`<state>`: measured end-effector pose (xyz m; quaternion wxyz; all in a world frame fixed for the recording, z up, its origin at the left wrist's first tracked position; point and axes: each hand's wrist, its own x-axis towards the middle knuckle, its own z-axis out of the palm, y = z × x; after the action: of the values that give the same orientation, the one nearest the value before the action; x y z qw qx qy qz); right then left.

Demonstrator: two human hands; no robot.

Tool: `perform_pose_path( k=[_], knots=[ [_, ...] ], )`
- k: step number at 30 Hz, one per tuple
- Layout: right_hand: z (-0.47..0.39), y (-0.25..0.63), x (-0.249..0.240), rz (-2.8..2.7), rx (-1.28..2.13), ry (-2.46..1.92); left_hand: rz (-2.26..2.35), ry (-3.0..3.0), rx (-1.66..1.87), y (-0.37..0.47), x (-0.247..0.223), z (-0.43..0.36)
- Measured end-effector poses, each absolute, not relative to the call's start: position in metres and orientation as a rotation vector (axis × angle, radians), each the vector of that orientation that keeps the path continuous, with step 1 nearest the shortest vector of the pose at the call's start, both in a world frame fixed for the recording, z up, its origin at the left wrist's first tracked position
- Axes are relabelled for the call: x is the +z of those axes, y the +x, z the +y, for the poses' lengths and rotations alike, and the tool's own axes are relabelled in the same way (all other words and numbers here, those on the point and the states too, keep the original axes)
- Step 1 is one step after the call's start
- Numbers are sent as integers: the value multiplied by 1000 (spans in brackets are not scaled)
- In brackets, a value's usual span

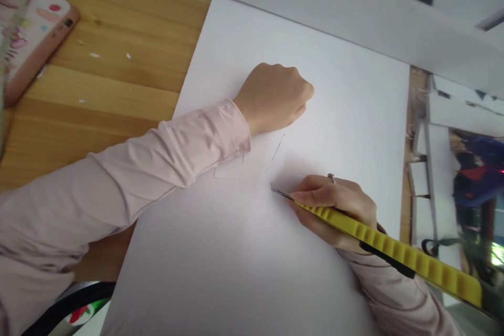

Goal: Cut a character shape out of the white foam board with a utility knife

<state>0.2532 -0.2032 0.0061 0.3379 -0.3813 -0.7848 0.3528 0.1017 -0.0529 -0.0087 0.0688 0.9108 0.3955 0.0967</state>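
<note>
A large white board or sheet [220, 252] lies on the wooden table, with several thin dark lines drawn or cut near its middle. My left hand [275, 97] rests on it as a closed fist, knuckles away from me; nothing shows in it, though its underside is hidden. In my right hand [334, 205] is a yellow utility knife [389, 244], gripped like a pen with its handle slanting back to the lower right. The knife's blade [280, 193] is out, its tip at the board's surface close to the lines.
A phone in a pink patterned case [37, 37] lies at the upper left on the wooden tabletop [129, 21], among small white scraps. A white panel [315, 5] stands along the board's far edge. Cut white pieces [441, 178] and a blurred dark blue object [478, 168] sit at the right.
</note>
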Motion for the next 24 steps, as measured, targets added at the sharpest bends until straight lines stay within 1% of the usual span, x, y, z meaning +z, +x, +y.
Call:
perform_pose_path(
  k=[7, 11, 14, 18, 24],
  knots=[
    [-203, 256, 5, -2036, 927, -999, 1204, 2731, 232, 101, -7, -53],
    [-203, 256, 6, -2010, 971, -992, 1212, 2661, 283, 101, -6, -53],
    [-209, 251, 7, -1867, 999, -1095, 1217, 2669, 289, 102, -7, -53],
    [-216, 242, 6, -1688, 893, -1216, 1217, 2667, 299, 103, -7, -53],
    [-212, 234, -2, -1775, 893, -1122, 1205, 2621, 325, 103, -6, -53]
  ],
)
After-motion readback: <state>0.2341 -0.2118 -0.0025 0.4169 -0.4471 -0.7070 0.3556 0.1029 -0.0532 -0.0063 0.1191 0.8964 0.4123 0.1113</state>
